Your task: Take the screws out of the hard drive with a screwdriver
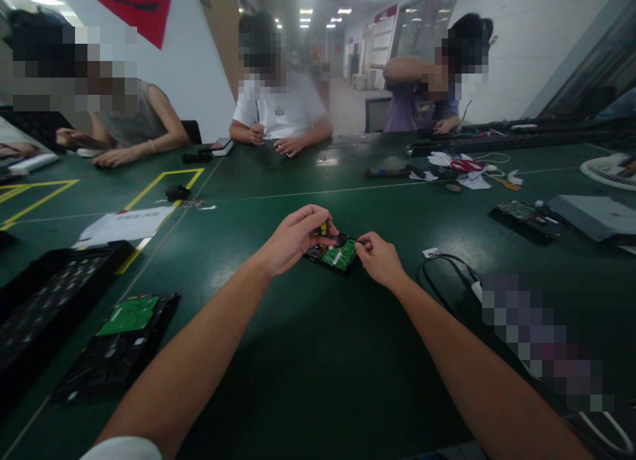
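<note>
A hard drive (340,256) with a green circuit board facing up lies on the dark green table in front of me. My left hand (298,238) is closed around a small yellow and black screwdriver (324,229) above the drive's left part; its tip is hidden by the fingers. At the drive's right edge, my right hand (378,258) pinches the rim between thumb and fingers. A second hard drive (119,344), board up, sits to the left of my left forearm.
A black tray (59,301) stands at far left, near a white paper sheet (124,225). To the right are another hard drive (527,219), a grey box (593,216) and a black cable (442,256). Three people sit across the table (278,195). Scraps and red-handled scissors (467,166) lie back right.
</note>
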A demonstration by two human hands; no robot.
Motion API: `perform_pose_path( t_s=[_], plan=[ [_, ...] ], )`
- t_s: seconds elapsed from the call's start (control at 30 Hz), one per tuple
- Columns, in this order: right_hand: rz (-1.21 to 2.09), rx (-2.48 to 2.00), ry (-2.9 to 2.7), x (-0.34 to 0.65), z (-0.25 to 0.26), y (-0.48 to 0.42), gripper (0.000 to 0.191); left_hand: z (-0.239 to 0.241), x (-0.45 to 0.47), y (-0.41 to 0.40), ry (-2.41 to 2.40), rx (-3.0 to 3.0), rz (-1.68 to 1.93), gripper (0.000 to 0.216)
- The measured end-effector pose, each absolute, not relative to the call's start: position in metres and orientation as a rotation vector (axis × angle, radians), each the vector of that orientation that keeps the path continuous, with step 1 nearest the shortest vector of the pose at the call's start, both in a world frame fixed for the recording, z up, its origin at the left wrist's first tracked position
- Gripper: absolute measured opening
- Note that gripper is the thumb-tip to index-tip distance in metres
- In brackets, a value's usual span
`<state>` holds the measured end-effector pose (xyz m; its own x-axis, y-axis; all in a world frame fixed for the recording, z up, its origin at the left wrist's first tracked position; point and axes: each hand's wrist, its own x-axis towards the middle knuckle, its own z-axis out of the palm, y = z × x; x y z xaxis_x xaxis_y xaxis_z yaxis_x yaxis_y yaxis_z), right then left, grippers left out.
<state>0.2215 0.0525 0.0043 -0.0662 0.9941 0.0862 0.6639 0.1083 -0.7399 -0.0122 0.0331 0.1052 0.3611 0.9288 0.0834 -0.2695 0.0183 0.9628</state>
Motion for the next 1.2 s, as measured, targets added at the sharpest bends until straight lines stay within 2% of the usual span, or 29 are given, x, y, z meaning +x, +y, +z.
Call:
perform_pose_path(
  t_s=[0.67,0.9,1.2],
  plan=[
    [0.743,-1.612,-1.789,0.2223,0.0062,0.0522,0.017,0.1104,-0.013,0.0317,0.783,1.17,1.097,0.025],
    [0.722,-1.617,-1.803,0.2228,0.003,0.0543,0.018,0.1096,-0.0152,0.0344,0.78,1.236,1.12,0.033],
    [0.701,-1.628,-1.806,0.2216,0.0051,0.053,0.017,0.1117,-0.0196,0.0319,0.863,1.309,1.106,0.029]
  ],
)
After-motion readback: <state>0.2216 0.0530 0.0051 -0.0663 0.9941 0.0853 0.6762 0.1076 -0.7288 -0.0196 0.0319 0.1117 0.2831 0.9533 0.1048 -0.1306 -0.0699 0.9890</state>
